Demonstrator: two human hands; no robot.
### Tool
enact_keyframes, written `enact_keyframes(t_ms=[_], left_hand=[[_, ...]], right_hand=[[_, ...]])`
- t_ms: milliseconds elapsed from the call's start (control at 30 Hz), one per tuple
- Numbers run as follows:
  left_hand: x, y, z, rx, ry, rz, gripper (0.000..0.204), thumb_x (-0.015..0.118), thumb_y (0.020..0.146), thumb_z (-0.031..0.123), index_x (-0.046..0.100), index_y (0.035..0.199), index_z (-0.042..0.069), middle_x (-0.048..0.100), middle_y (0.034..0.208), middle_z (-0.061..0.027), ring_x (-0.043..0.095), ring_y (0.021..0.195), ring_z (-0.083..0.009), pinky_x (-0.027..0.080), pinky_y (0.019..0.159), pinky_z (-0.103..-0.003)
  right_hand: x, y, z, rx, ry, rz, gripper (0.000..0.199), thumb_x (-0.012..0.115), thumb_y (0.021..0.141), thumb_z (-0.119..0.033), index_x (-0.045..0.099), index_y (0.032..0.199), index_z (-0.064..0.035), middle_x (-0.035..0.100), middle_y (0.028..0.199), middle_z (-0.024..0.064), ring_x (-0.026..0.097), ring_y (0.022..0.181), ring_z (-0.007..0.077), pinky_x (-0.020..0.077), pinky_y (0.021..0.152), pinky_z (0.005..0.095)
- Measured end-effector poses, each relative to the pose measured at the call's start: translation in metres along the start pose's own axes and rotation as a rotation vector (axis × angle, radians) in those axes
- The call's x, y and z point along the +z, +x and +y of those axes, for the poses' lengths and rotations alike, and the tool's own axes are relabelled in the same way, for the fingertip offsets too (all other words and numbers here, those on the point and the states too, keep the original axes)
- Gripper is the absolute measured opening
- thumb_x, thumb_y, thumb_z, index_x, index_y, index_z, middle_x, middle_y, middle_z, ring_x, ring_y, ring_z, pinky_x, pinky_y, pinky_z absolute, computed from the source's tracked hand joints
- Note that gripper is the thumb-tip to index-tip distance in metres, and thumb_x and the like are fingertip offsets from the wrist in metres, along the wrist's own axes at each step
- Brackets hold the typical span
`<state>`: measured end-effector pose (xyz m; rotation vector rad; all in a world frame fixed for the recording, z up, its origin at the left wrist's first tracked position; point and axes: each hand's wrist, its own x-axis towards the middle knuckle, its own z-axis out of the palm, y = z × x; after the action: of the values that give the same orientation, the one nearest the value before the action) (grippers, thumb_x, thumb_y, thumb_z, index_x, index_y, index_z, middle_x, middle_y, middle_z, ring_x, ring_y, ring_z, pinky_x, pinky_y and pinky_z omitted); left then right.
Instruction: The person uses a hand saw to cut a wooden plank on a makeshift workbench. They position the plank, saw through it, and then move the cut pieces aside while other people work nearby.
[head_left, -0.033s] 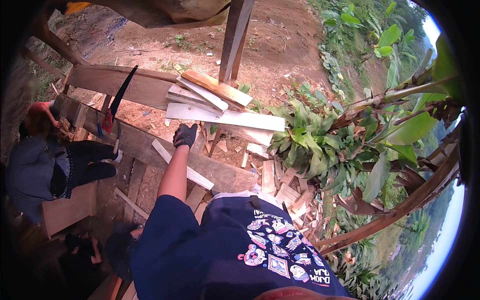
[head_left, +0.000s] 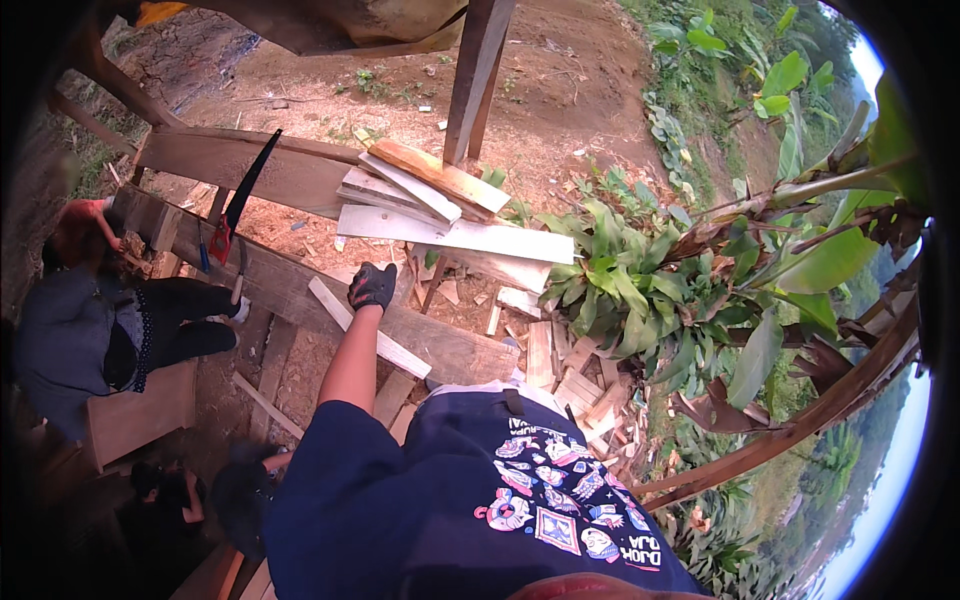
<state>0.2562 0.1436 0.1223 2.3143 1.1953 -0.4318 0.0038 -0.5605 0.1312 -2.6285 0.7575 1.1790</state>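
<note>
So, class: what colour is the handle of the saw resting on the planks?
Red: the saw has a red handle and a dark blade, seen in the head view.

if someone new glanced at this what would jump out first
Probably the black-gloved left hand at centre, resting on a pale wooden strip laid across a broad plank. Just beyond it lies a stack of pale boards by an upright post. At far left a saw leans on the bench near a crouching person.

One head camera, looking steeply down

The single fisheye view sits on the person's head, facing down over their chest toward a gloved hand (head_left: 372, 286) on a plank (head_left: 300, 285), fairly near; edges bend at the rim.
</note>
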Motion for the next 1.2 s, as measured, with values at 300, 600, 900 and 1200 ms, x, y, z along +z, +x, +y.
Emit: enact_keyframes(t_ms=[300,600,900,1200], left_hand=[[0.048,-0.093,-0.112,-0.398,0.081,-0.207,0.104,0.070,0.083,0.075,0.050,0.156,0.004,0.051,0.159,-0.0202,0.053,0.145,-0.0362,0.044,0.117,-0.050],[0.105,-0.102,-0.095,-0.494,-0.136,-0.164,0.077,0.073,0.082,0.050,0.062,0.139,0.000,0.064,0.143,-0.0216,0.065,0.130,-0.0371,0.053,0.108,-0.047],[0.068,-0.031,-0.029,0.172,-0.211,-0.259,0.063,0.074,0.087,0.055,0.072,0.131,0.011,0.072,0.133,-0.0200,0.069,0.121,-0.0374,0.055,0.102,-0.047],[-0.014,0.091,0.137,-0.310,-0.396,0.144,0.076,0.075,0.082,0.067,0.073,0.120,0.002,0.078,0.112,-0.0169,0.078,0.099,-0.0299,0.059,0.091,-0.043]], right_hand=[[-0.009,0.101,-0.032,-0.151,-0.059,-0.058,0.046,0.058,0.100,-0.048,0.063,0.139,-0.0242,0.077,0.097,0.0160,0.076,0.085,0.0385,0.0576,0.075,0.0493],[-0.104,0.097,-0.095,-0.335,-0.177,0.128,0.050,0.055,0.101,-0.053,0.075,0.107,-0.0073,0.075,0.108,0.0259,0.073,0.100,0.0448,0.0548,0.083,0.0529],[-0.080,0.078,-0.104,-0.164,0.082,0.096,0.059,0.061,0.095,-0.057,0.078,0.113,-0.0030,0.075,0.110,0.0268,0.074,0.102,0.0434,0.0537,0.084,0.0526],[-0.079,0.054,-0.067,-0.128,0.097,0.037,0.058,0.063,0.094,-0.057,0.078,0.116,-0.0051,0.075,0.112,0.0262,0.073,0.104,0.0424,0.0538,0.086,0.0517]])
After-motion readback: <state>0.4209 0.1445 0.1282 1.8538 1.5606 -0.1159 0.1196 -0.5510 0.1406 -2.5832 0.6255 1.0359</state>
